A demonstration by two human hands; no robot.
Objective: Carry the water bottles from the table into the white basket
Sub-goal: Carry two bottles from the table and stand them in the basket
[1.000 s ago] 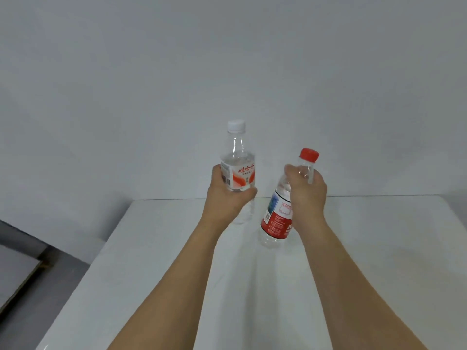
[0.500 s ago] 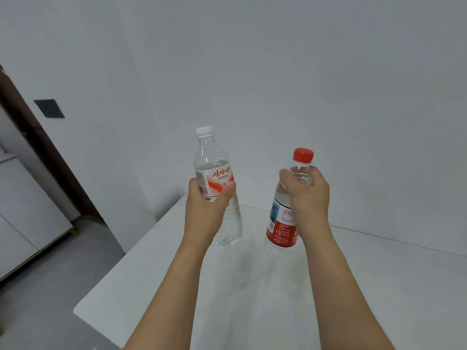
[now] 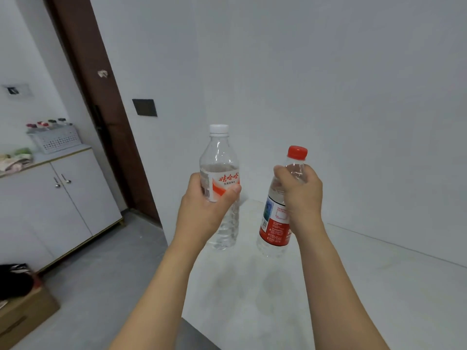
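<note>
Lower right of frame: flat white table [image 3: 366,286], nothing resting on the visible part. Left of frame: white two-door cabinet [image 3: 58,205] against the wall, cardboard box [image 3: 22,317] on the grey floor at lower left.

On the cabinet top, upper left: white perforated plastic basket [image 3: 54,140], several capped bottles already standing in it. Well apart from the hands, so my read is the carry is just starting.

Centre: both bottles are off the table, in the air.
- Clear plastic bottle with white cap and red-white label [image 3: 219,183]: left hand [image 3: 202,210] wrapped round the mid-body at label height, thumb across the front. Long axis near vertical, cap up.
- Clear plastic bottle with red cap and red-blue label [image 3: 280,210]: right hand [image 3: 300,195] curled round the shoulder just below the cap. Long axis tilted, cap up and leaning right, base swung towards frame centre.

Likely reasons: one bottle per hand halves the trips; cap-up suits dropping them upright beside those already in the basket. High grip on the red-cap one lets it hang, hence the tilt.
</note>
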